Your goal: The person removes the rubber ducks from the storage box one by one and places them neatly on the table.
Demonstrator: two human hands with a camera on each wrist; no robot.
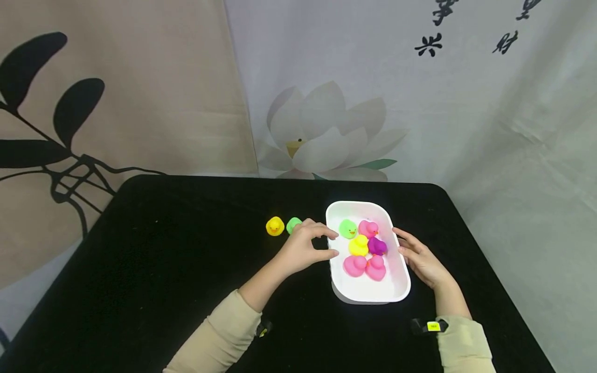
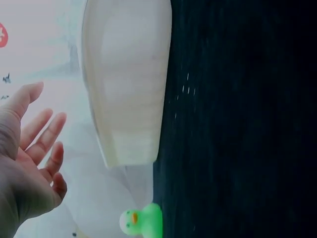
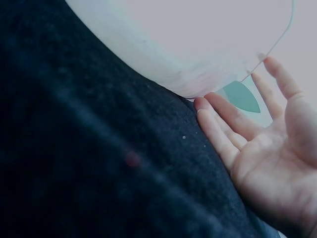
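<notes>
A white plastic tub (image 1: 368,290) stands on the black table and holds several rubber ducks: a green duck (image 1: 347,228), a yellow duck (image 1: 358,245), a purple duck (image 1: 377,246) and pink ones, among them a pink duck (image 1: 375,268). My left hand (image 1: 310,246) is beside the tub's left rim, thumb and fingers spread with nothing between them; the left wrist view shows it apart from the tub (image 2: 126,84). At the right side, my right hand (image 1: 422,259) touches the tub wall (image 3: 173,44) with extended fingertips, the thumb near the rim.
Left of the tub, a yellow duck (image 1: 275,226) and a green duck (image 1: 293,225) sit on the black tabletop (image 1: 186,248); my left hand partly covers the green one. Behind the table hangs a printed curtain (image 1: 326,62).
</notes>
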